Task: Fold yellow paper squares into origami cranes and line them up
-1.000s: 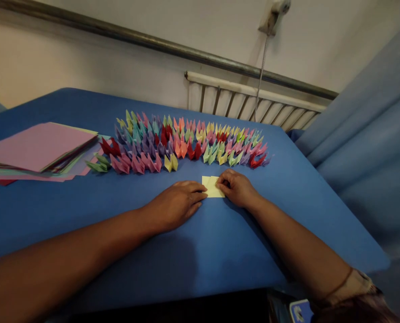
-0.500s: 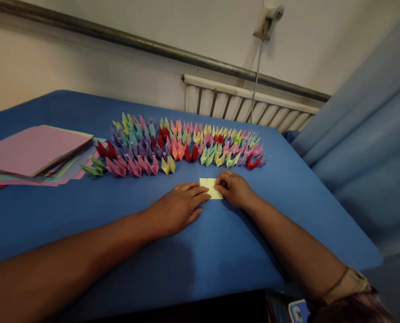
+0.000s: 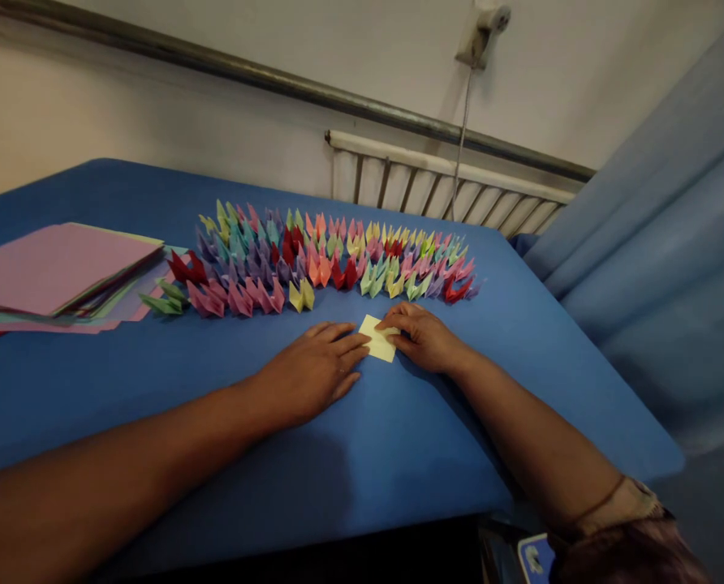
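Note:
A small folded piece of pale yellow paper (image 3: 381, 347) lies on the blue table in front of me, turned a little askew. My left hand (image 3: 313, 369) rests palm down, its fingers stretched out, with the fingertips on the paper's left edge. From the right, my right hand (image 3: 428, 339) grips the paper with bent fingers. Its index finger reaches over the upper part, and the thumb is at the right edge. Beyond my hands stand rows of folded paper cranes (image 3: 319, 268) in many colours; a yellow crane (image 3: 302, 296) is among the nearest.
A stack of coloured paper sheets (image 3: 58, 272), pink on top, lies at the left of the blue table (image 3: 228, 478). Behind are a radiator (image 3: 423, 174) and a metal pipe (image 3: 265, 75) along the wall. A blue curtain (image 3: 660, 268) hangs at the right.
The yellow paper has turned from squarely aligned to a slant. My right hand's index finger has stretched left across it. My left hand stays at its left edge.

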A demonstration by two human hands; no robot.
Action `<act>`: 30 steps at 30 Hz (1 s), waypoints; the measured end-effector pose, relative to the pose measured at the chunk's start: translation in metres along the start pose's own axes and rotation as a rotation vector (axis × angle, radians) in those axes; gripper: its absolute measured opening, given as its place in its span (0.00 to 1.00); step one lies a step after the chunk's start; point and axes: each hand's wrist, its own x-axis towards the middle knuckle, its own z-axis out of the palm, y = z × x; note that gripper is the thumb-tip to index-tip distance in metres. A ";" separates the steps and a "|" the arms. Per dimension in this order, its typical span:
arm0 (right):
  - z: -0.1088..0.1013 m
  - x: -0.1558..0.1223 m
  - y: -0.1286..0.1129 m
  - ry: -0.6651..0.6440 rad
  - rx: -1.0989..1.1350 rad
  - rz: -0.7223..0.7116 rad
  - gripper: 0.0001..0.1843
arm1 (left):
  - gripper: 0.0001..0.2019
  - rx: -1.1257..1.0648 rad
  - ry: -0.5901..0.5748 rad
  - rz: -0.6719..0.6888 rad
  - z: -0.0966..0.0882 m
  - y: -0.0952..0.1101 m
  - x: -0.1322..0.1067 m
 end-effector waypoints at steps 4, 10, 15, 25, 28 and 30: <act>0.006 -0.003 -0.016 0.013 0.002 0.187 0.13 | 0.19 0.026 -0.004 -0.041 -0.004 -0.010 -0.001; 0.012 -0.008 -0.046 -0.026 0.030 0.300 0.12 | 0.18 -0.023 0.031 -0.067 -0.004 -0.015 -0.002; 0.007 -0.010 -0.046 -0.048 0.007 0.245 0.12 | 0.18 -0.126 0.024 -0.016 -0.003 -0.005 -0.001; 0.012 -0.001 -0.009 0.022 -0.032 0.002 0.19 | 0.19 -0.143 -0.032 0.056 -0.001 0.007 -0.001; 0.013 -0.002 -0.010 0.019 -0.035 0.003 0.19 | 0.19 -0.119 -0.034 0.048 -0.003 0.008 -0.001; 0.013 -0.004 -0.012 0.018 -0.041 0.015 0.19 | 0.18 -0.110 -0.026 0.048 -0.004 0.009 -0.001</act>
